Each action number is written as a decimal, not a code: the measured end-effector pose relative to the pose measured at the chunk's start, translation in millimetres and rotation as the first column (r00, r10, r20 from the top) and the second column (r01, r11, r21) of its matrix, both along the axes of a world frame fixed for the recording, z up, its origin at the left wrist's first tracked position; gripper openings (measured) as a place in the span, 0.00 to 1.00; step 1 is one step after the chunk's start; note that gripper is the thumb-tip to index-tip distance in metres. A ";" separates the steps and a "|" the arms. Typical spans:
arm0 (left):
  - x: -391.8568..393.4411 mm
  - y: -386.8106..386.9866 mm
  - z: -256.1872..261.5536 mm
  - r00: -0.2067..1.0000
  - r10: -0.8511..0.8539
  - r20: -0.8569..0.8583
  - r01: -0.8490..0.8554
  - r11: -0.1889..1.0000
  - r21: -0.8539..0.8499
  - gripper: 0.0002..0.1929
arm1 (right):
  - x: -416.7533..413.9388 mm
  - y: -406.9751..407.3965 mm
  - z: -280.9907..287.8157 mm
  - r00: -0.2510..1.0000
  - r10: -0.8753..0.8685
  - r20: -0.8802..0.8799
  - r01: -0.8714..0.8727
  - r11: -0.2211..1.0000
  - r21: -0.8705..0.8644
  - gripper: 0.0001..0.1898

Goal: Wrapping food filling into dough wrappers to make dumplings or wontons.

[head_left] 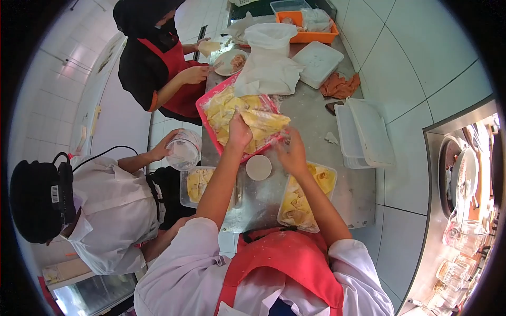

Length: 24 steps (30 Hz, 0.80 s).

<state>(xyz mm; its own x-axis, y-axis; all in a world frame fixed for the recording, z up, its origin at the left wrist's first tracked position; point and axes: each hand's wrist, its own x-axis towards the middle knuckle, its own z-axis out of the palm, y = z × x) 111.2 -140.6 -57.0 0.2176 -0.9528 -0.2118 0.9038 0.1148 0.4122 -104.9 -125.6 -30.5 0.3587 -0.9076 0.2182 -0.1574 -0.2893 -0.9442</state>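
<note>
My left hand (240, 132) grips a floured yellow dough wrapper (265, 123), possibly several layered, above a pink tray (213, 143). Many similar floured yellow pieces (221, 108) fill the tray. Just off the wrapper's right end is my right hand (293, 154), blurred, its fingers apart with nothing visible in them. Beneath my right forearm sits a clear plastic container of folded yellow dough pieces (296, 205). Another plastic container with yellow pieces (197, 183) lies partly behind my left forearm. Between my arms stands a small round white dish or lid (258, 167).
A co-worker at left holds a clear round tub (184, 152). Another, farther off, holds a wrapper (208, 48) beside a plate of filling (230, 63). White plastic bags (270, 71), lidded containers (365, 134), an orange basket (316, 36) and an orange-brown cloth (340, 85) occupy the metal table.
</note>
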 end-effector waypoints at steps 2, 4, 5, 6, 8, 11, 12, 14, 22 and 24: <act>-4.6 4.0 -4.4 0.997 0.005 0.081 -0.014 0.994 0.108 0.18 | 14.8 -25.1 -6.2 0.991 -0.026 0.129 0.004 0.986 0.167 0.34; -17.1 5.1 -4.4 0.988 -0.005 0.155 -0.029 0.977 0.213 0.18 | 22.6 -43.6 -12.3 0.996 -0.081 0.042 0.063 0.944 0.325 0.39; -25.6 3.7 -5.0 0.979 -0.004 0.206 -0.034 0.982 0.184 0.18 | 21.8 -51.2 -15.6 0.995 -0.086 0.039 0.069 0.945 0.320 0.39; -27.0 3.2 -4.8 0.966 0.006 0.259 -0.048 0.987 0.156 0.17 | 23.3 -56.2 -15.9 0.997 -0.070 0.022 0.061 0.959 0.276 0.41; -25.2 -3.1 -3.7 0.963 -0.009 0.270 -0.041 0.983 0.181 0.17 | 19.6 -65.3 -18.0 0.998 -0.060 0.000 0.058 0.972 0.228 0.43; 12.4 3.2 -18.2 0.955 -0.062 0.289 -0.038 0.944 0.328 0.16 | 36.1 -51.9 16.4 0.966 0.055 -0.253 0.009 0.970 0.244 0.44; 16.8 -3.0 -28.0 0.953 -0.145 0.267 0.017 0.903 0.430 0.16 | 36.4 -51.2 13.2 0.924 -0.115 -0.365 0.078 0.991 -0.113 0.45; 25.9 -4.6 -40.0 0.940 -0.122 0.319 -0.036 0.893 0.448 0.15 | 42.1 -48.7 12.6 0.869 -0.294 -0.397 0.090 0.885 -0.458 0.45; 6.5 -0.4 9.7 0.930 -0.269 0.251 0.183 0.930 0.319 0.18 | 36.5 -81.0 -15.5 0.967 0.251 -0.028 -0.241 0.950 0.197 0.39; -6.8 13.3 26.0 0.812 -0.335 0.478 0.180 0.923 0.341 0.22 | 36.2 -92.5 -17.0 0.973 0.232 -0.004 -0.224 0.944 0.241 0.39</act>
<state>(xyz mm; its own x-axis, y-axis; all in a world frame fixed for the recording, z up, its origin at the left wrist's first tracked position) 104.4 -127.3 -31.0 0.1230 -0.9117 -0.3919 0.5258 -0.2751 0.8049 -68.6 -218.1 -47.5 0.5656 -0.8246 -0.0080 -0.1441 -0.0893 -0.9855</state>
